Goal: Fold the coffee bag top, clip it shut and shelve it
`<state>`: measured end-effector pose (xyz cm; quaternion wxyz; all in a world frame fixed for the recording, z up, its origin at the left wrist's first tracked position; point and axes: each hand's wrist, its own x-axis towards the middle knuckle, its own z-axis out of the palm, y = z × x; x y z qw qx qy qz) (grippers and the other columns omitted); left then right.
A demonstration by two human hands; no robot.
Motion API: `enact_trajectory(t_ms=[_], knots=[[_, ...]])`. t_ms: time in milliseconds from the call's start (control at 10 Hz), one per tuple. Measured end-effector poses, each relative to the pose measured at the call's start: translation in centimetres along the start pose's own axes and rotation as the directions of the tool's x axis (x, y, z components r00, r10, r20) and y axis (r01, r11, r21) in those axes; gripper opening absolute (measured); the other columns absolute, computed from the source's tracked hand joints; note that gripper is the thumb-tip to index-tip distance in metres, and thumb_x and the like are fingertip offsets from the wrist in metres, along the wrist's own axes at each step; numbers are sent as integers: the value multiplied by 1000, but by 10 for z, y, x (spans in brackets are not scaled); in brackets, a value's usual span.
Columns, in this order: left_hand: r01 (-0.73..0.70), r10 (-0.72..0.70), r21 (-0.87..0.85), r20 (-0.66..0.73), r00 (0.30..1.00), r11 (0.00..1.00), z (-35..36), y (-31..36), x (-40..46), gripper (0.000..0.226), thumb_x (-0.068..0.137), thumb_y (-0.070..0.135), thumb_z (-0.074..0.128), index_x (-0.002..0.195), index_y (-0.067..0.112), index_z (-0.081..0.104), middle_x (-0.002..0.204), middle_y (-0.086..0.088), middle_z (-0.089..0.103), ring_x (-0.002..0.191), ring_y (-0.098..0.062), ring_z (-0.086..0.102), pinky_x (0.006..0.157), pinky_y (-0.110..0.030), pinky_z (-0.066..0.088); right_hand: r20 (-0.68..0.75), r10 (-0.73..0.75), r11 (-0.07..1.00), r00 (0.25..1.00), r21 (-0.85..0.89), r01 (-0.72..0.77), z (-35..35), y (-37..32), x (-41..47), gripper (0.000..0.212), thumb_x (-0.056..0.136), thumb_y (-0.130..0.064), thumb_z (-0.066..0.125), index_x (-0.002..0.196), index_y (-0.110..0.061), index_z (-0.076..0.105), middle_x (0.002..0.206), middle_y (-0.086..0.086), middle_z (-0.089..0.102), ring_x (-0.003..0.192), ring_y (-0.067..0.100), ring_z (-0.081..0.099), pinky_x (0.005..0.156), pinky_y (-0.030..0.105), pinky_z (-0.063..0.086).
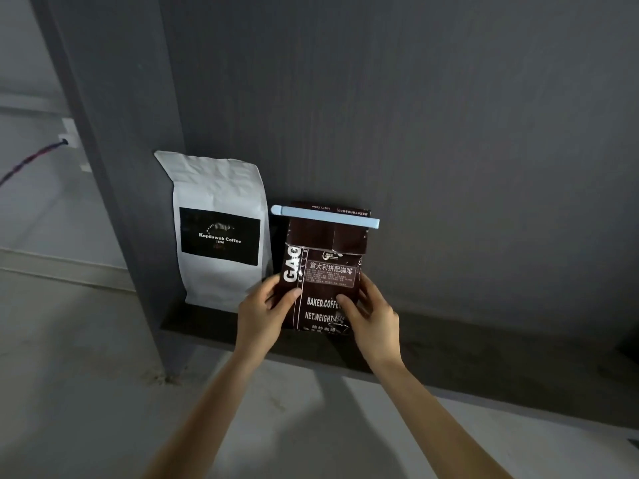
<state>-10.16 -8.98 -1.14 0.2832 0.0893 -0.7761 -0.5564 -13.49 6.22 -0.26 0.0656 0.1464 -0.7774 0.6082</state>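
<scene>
A dark brown coffee bag [325, 264] with white lettering stands upright on the dark shelf [466, 354], against the back panel. Its top is folded down, and a light blue clip [325, 216] runs across the fold, shut on it. My left hand [264, 312] grips the bag's lower left side, thumb on the front. On the lower right side my right hand [371, 314] holds it the same way. The bag's bottom edge is partly hidden behind my hands.
A taller white coffee bag [219, 233] with a black label stands just left of the brown bag, close to the shelf's dark side panel [117, 167]. To the right the shelf stretches on. A wall socket with a cable [67, 138] is at far left.
</scene>
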Motion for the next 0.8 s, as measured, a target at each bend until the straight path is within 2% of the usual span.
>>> enact_trajectory(t_ms=[100,200,300,400,500,600,700,800], knots=[[8,-8,14,10,1000,1000,1,0,1,32,82,22,60,112,14,58,98,10,59,92,-4,56,68,-2,43,37,10,1000,999,-4,-10,-3,2,2,52,83,-14,61,131,-18,40,119,1,60,104,1,50,73,-8,36],[23,-24,28,24,999,999,0,2,2,33,82,24,59,114,15,58,100,10,58,97,-6,53,79,-16,43,58,3,999,998,-40,-1,-4,1,4,53,83,-14,60,132,-18,38,120,1,59,103,1,49,71,-10,35],[11,-15,57,80,997,998,-4,3,1,36,84,21,57,120,15,53,105,8,58,102,-10,54,87,-27,45,90,-34,990,995,-135,46,-9,-3,2,54,84,-12,59,132,-19,36,122,1,59,101,1,51,79,-4,36],[-8,2,47,126,992,999,-7,6,0,40,86,19,53,125,16,47,107,9,56,102,-8,54,83,-20,45,101,-54,984,993,-164,70,-15,-7,0,54,85,-8,55,133,-20,35,127,4,57,110,6,52,86,5,37],[10,-16,38,163,987,999,-6,7,-9,54,86,20,53,135,15,31,130,-3,51,118,-15,49,98,-31,43,99,-74,965,992,-245,96,-28,-13,-5,54,86,-4,50,135,-15,30,134,7,51,111,18,56,80,4,32],[-30,21,82,111,994,996,-8,12,-13,62,85,17,55,138,9,24,140,-13,41,129,-22,39,108,-41,35,93,-75,943,993,-317,101,-39,-18,-10,55,87,-5,49,137,-13,28,139,7,46,119,26,50,88,9,31],[-175,166,221,56,984,960,-7,35,-19,63,84,20,55,137,4,25,142,-18,40,132,-26,36,110,-47,32,46,-154,896,987,-416,159,-54,-35,-19,56,87,-7,49,137,-14,26,147,8,34,137,21,27,112,29,19],[-257,252,331,60,966,908,-6,50,-23,70,84,31,53,139,4,18,146,-19,32,136,-28,29,113,-47,26,35,-225,824,974,-527,209,-62,-45,-24,60,87,-9,49,139,-16,19,151,7,24,141,20,14,117,41,12]])
